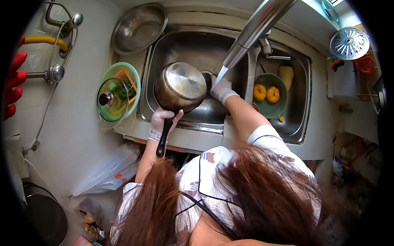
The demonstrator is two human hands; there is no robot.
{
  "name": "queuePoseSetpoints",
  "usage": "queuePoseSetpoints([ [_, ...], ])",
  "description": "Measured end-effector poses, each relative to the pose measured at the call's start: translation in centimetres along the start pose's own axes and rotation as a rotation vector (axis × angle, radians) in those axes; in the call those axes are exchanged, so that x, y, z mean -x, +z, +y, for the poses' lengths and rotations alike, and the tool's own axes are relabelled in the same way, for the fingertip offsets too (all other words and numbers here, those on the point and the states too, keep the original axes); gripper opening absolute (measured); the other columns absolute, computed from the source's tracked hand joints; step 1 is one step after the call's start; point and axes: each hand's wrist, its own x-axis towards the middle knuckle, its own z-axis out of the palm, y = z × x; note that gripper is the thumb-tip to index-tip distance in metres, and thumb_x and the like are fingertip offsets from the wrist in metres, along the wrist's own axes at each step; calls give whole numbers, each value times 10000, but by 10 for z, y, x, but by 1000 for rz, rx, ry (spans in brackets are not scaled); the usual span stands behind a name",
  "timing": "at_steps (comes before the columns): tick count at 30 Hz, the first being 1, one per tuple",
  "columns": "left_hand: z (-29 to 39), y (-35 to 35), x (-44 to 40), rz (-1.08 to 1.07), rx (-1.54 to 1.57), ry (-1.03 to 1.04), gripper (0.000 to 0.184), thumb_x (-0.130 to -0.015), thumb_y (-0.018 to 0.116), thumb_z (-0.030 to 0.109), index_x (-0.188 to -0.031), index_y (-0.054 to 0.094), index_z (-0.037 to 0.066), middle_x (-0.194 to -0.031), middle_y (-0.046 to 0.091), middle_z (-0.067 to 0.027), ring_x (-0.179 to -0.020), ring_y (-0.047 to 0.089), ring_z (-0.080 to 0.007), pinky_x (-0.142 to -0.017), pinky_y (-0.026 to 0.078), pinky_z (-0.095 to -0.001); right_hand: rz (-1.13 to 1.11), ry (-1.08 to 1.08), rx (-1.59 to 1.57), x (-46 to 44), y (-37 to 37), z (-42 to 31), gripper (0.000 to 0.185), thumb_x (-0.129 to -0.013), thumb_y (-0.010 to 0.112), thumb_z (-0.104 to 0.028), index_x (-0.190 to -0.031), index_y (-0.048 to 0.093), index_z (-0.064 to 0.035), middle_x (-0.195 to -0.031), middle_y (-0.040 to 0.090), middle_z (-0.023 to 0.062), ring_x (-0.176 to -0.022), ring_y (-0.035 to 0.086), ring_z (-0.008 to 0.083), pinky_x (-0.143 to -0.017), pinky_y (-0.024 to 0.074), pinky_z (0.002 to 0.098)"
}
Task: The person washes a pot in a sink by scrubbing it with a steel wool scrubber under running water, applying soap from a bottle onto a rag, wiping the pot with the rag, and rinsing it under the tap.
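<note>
My left hand, in a thin clear glove, is closed on the black handle of a metal saucepan. The pan is tipped so its scuffed outer bottom faces up, over the left sink basin. My right hand, also gloved, reaches low into the same basin beside the drain. Its fingers are partly hidden behind a stream of water and the pan's side, so their grip does not show. Above that hand, the metal faucet pours water down.
Left of the sink stands a green basin with cut vegetables and a glass lid. A steel bowl leans at the back left. The right basin holds a green colander with two orange squashes. Red gloves hang at far left.
</note>
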Motion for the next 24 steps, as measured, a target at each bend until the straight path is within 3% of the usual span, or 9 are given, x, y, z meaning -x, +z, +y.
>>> queuePoseSetpoints([
  [4,-4,8,4,57,-3,15,565,-690,423,-146,-1224,491,26,-1162,579,-131,-1042,586,-261,-850,540,-421,287,-378,130,-16,48,6,478,-762,610,-194,-1229,521,-238,-1264,531,152,-1125,537,375,-943,398,575],
  [7,-5,-2,3,30,43,-29,642,-650,432,-133,-1280,424,-7,-1246,516,-186,-1151,509,-338,-949,459,-512,-122,-212,-13,-22,28,3,508,-743,622,-177,-1238,516,-223,-1294,506,156,-1134,523,387,-941,441,487],
  [9,-8,16,-1,26,19,-50,710,-624,442,-123,-1324,365,-29,-1306,462,-217,-1229,435,-385,-1024,372,-578,-25,-130,-145,-15,15,8,315,-736,624,-142,-1049,630,-117,-1081,621,187,-1006,599,346,-883,476,409],
  [10,-10,23,-2,-20,34,-52,812,-582,448,-111,-1370,263,-53,-1376,361,-258,-1308,305,-432,-1076,217,-649,81,-79,-300,-28,28,21,279,-727,627,-138,-1001,643,-94,-1020,638,186,-971,613,342,-864,480,403],
  [13,-14,27,-4,-17,167,-80,829,-581,425,-136,-1382,230,-45,-1382,331,-281,-1304,291,-461,-1074,184,-670,205,24,-553,-3,-7,38,234,-709,627,-124,-930,658,-53,-944,656,185,-908,628,346,-821,487,387],
  [14,-17,25,-5,-19,155,-76,819,-585,416,-132,-1380,233,-52,-1369,343,-289,-1300,299,-459,-1072,190,-671,211,56,-603,22,-32,36,229,-705,625,-120,-919,660,-45,-935,657,185,-894,629,350,-808,489,383],
  [19,-29,30,-18,1,166,-112,738,-594,396,-129,-1323,285,-103,-1310,423,-267,-1239,404,-421,-1064,221,-673,446,-156,-875,73,-111,59,191,-715,612,-69,-889,665,-11,-725,621,63,-681,575,121,-666,473,248],
  [20,-29,28,-23,45,126,-134,699,-601,384,-139,-1296,319,-103,-1284,443,-261,-1211,434,-417,-1045,273,-662,454,-222,-939,79,-126,63,207,-726,600,-58,-913,668,-6,-744,624,28,-689,558,101,-678,467,237],
  [24,-42,74,-35,95,-199,-112,611,-619,352,-170,-1223,400,-95,-1214,488,-239,-1139,504,-402,-973,425,-609,382,-433,-1174,106,-163,54,285,-780,527,-4,-1039,643,7,-951,652,60,-877,588,123,-822,457,244],
])
